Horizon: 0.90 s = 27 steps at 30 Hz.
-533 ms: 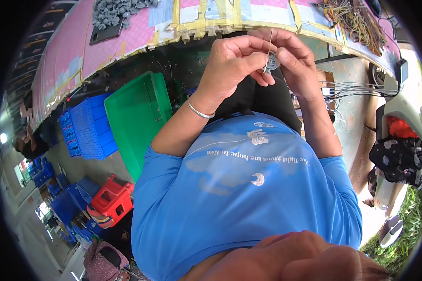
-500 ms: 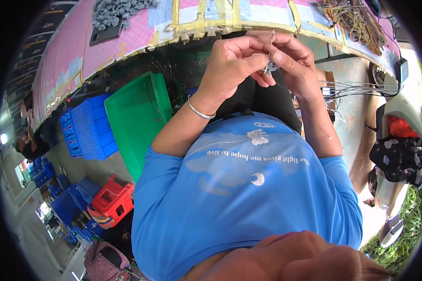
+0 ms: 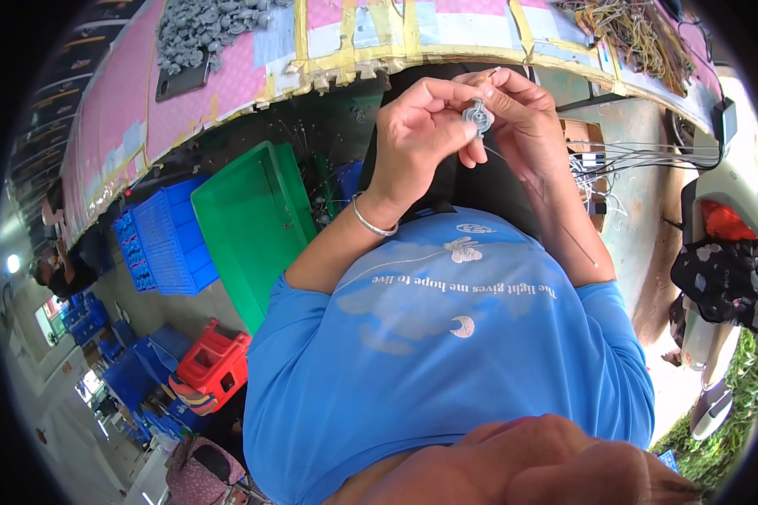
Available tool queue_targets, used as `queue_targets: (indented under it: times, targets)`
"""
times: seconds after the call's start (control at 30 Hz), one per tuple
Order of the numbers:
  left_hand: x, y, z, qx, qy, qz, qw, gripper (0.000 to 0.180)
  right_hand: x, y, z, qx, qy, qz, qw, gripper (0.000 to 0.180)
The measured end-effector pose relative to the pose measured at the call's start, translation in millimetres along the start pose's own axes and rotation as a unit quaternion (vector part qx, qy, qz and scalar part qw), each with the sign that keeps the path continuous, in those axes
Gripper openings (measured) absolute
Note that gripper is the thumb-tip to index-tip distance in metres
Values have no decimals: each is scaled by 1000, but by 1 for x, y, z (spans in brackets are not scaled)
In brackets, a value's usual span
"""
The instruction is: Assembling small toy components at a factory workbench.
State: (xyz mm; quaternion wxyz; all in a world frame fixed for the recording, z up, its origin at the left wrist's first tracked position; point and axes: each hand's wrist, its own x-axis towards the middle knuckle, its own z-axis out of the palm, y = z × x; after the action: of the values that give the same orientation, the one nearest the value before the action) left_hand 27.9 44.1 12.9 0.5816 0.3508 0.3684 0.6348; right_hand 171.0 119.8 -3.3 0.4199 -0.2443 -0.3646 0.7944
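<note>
Between the thumb and fingers of my left hand [image 3: 414, 135] is a small round grey plastic part [image 3: 478, 119], with ridges on its face. My right hand [image 3: 520, 105] pinches a thin wire [image 3: 493, 74] at the part's upper edge, its fingertips close to the left ones. The wire seems to run on below the part and along my right forearm. My fingers hide where wire and part meet. Both hands are raised over my lap, just in front of the table edge.
On the taped pink table [image 3: 227, 84] lie a heap of grey parts [image 3: 198, 34], a dark phone [image 3: 182, 82] and a tangle of wires [image 3: 636, 38]. A green tray [image 3: 253, 227], blue crates [image 3: 173, 240] and a red stool [image 3: 215, 366] stand at left. A scooter [image 3: 724, 198] is at right.
The grey part has turned so its round face shows between my fingers. The wire's upper end, upright before, now leans among my right fingertips.
</note>
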Motion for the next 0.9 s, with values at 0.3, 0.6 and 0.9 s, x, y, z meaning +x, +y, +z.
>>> queue_targets:
  times: [0.3, 0.6, 0.9]
  targets:
    - [2, 0, -21, 40, -73, 85, 993, 44, 16, 13, 6, 4, -20, 63, 998, 8]
    - [3, 11, -53, 66, -14, 38, 997, 40, 96, -28, 45, -592, -43, -187, 783, 16]
    - [-5, 10, -65, 32, -16, -11, 999, 42, 139, -27, 46, -659, -34, -310, 685, 14]
